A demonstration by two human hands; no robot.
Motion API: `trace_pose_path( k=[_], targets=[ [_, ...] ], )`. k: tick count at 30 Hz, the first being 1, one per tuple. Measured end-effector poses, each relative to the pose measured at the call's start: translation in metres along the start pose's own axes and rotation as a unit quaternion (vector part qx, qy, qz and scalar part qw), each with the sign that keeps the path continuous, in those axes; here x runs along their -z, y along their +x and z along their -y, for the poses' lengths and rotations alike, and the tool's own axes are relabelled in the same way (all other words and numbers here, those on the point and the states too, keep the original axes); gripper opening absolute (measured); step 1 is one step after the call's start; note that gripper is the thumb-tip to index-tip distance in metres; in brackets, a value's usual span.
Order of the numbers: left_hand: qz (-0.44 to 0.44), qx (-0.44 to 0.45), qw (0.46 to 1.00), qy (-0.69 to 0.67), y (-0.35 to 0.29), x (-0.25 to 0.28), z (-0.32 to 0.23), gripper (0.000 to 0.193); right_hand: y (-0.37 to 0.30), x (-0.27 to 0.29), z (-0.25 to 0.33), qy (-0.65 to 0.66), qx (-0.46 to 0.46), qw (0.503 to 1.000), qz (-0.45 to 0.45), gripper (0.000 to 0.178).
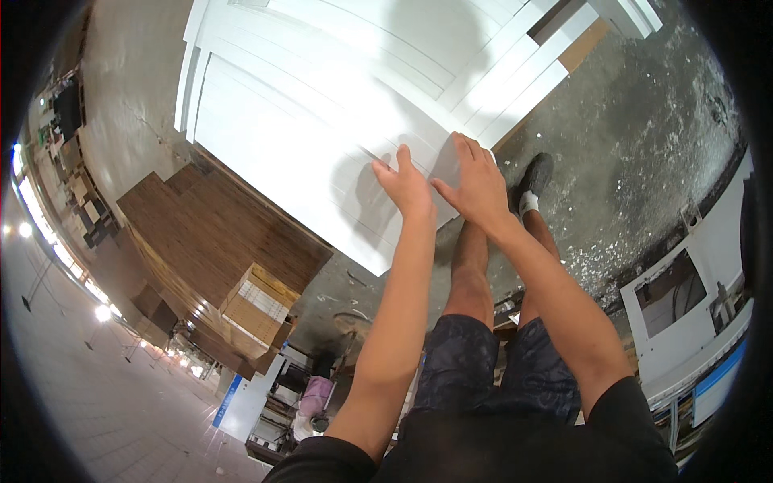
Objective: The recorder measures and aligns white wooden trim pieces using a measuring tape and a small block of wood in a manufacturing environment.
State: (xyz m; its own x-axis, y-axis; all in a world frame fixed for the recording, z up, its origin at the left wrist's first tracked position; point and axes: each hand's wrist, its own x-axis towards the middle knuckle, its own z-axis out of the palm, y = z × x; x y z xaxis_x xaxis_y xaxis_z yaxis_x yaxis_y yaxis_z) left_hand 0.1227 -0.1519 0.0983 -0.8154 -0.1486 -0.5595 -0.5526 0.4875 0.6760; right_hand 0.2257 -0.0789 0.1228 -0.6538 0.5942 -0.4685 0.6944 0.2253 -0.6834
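Note:
White grooved panels [282,121], seemingly stacked, fill the upper middle and are brightly lit. My left hand [404,187] is over the near part of the top panel, thumb and a finger apart, with nothing seen in it. Just to its right, my right hand [477,183] is at the panel's near right edge, fingers stretched out and thumb apart. Shadows of both hands fall on the white surface. Whether either hand touches the panel, I cannot tell.
Brown wood-grain boards [217,221] are stacked to the left, with a bundle of pale strips [262,302] on their near end. Grey, speckled concrete floor [620,153] lies to the right, beside my shoe [535,173]. A white machine housing [676,294] stands at the lower right.

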Motion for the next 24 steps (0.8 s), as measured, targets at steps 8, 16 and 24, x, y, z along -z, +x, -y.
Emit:
trace_pose_path(
  k=[8, 16, 24],
  targets=[
    [0.043, 0.098, 0.989, -0.098, 0.018, 0.013, -0.005, 0.080, -0.003, -0.010, -0.001, 0.022, -0.002, 0.999, -0.049, 0.088],
    [0.040, 0.099, 0.994, -0.023, 0.024, 0.014, 0.011, 0.074, 0.003, -0.007, -0.003, 0.004, 0.021, 0.999, -0.044, 0.080],
    [-0.013, -0.068, 0.974, 0.215, 0.005, 0.012, 0.033, 0.074, -0.009, -0.015, -0.020, 0.020, 0.075, 0.995, -0.064, 0.090]
  ],
)
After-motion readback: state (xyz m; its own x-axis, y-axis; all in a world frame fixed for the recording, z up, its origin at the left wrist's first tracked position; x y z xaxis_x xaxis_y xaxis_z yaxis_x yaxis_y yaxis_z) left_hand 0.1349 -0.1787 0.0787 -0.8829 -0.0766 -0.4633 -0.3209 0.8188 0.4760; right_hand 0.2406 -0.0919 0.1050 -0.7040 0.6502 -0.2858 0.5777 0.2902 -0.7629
